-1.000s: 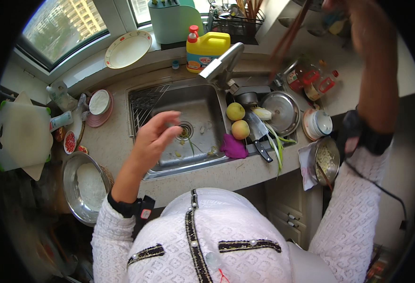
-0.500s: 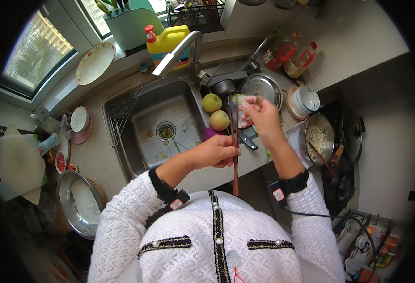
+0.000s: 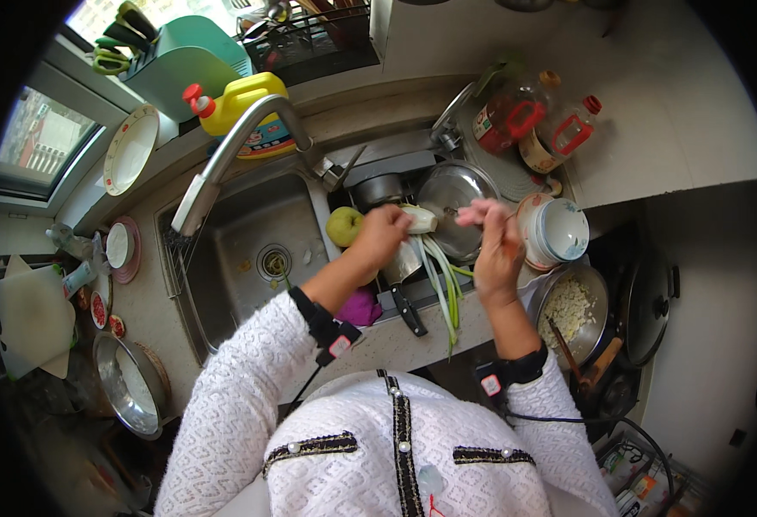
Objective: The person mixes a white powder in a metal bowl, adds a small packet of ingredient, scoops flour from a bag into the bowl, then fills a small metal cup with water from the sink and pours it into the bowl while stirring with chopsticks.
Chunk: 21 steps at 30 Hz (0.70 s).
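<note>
My left hand (image 3: 382, 237) is closed, fingers curled, beside a pale chunk of vegetable (image 3: 421, 221); what it holds, if anything, is hidden. My right hand (image 3: 497, 258) is raised over the counter, its fingertips smeared by motion. Between and below the hands lie green onions (image 3: 440, 280), their leaves reaching toward the counter's front edge. A knife (image 3: 408, 310) with a black handle rests left of them. Left of my left hand is a yellow-green fruit (image 3: 344, 226). Behind the hands stand a round metal lid (image 3: 458, 194) and a small dark pot (image 3: 378, 189).
At left is a steel sink (image 3: 223, 258) under a tall faucet (image 3: 223, 159). Stacked bowls (image 3: 561, 231) and a pot of chopped pale food (image 3: 575, 302) stand at right, beside a glass lid (image 3: 650, 297). Plastic bottles (image 3: 555, 138) are behind. A purple item (image 3: 359, 308) lies by the sink.
The brown chopsticks that were in my left hand no longer show. My left hand has moved up to the pale vegetable, my right slightly down. The view has shifted, uncovering the green onions.
</note>
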Available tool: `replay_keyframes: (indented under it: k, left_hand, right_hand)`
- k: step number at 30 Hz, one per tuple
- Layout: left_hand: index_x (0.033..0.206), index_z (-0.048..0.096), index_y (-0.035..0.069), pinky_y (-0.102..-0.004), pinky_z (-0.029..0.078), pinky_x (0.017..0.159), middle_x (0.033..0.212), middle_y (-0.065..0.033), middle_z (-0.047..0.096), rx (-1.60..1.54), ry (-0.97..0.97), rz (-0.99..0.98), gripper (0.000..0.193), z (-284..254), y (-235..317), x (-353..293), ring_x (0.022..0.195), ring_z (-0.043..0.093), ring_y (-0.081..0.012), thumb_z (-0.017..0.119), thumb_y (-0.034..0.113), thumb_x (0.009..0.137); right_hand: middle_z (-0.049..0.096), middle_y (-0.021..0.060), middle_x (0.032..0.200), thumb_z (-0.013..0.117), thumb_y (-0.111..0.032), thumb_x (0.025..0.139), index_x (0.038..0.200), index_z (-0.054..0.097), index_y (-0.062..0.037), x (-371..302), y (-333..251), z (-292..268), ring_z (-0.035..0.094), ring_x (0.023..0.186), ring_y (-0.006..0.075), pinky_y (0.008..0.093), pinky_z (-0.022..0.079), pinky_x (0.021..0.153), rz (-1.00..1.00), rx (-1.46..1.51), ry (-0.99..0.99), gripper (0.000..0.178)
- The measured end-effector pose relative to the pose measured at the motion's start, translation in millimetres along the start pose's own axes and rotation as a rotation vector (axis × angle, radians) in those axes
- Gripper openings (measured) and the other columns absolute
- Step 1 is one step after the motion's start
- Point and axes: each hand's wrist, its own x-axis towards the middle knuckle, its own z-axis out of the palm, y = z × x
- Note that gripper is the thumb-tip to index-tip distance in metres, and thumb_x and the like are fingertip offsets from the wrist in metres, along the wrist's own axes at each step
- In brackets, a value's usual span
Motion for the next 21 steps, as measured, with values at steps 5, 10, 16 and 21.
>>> replay_keyframes:
  k: [5,10,16,21]
  left_hand:
    - [0.103,0.06,0.004,-0.0511,0.05,0.073,0.084,-0.0228,0.065,0.67,0.504,0.206,0.023,-23,-28,64,0.084,0.063,-0.0418,0.055,0.019,0.086]
    - [0.097,0.062,0.007,-0.0498,0.05,0.072,0.085,-0.0207,0.066,0.749,0.416,0.023,0.019,-30,-36,93,0.083,0.063,-0.0401,0.058,0.02,0.084]
    - [0.094,0.068,0.008,-0.0448,0.051,0.072,0.088,-0.0178,0.067,0.657,0.362,-0.033,0.019,-38,-34,101,0.082,0.064,-0.0381,0.063,0.022,0.081]
    - [0.094,0.066,0.006,-0.0386,0.052,0.062,0.082,-0.0153,0.067,0.619,0.341,0.05,0.016,-36,-13,84,0.071,0.066,-0.0308,0.063,0.017,0.084]
  right_hand:
    - [0.051,0.0009,0.058,0.049,-0.04,0.097,0.092,0.06,-0.001,73,23,-15,0.047,0.054,0.0085,0.0239,0.04,0.054,0.384,-0.087,0.059,0.041]
    - [0.058,0.0044,0.064,0.055,-0.033,0.094,0.096,0.062,0.0007,120,85,-12,0.055,0.058,0.0116,0.0277,0.042,0.056,0.446,-0.29,0.009,0.034]
    - [0.065,0.0115,0.077,0.063,-0.008,0.085,0.102,0.06,0.0067,156,147,9,0.061,0.063,0.0153,0.0281,0.044,0.053,0.612,-0.202,0.019,0.023]
    - [0.063,0.0088,0.074,0.061,-0.007,0.084,0.095,0.06,0.0034,168,159,18,0.055,0.055,0.0136,0.0261,0.041,0.047,0.727,-0.092,0.06,0.015]
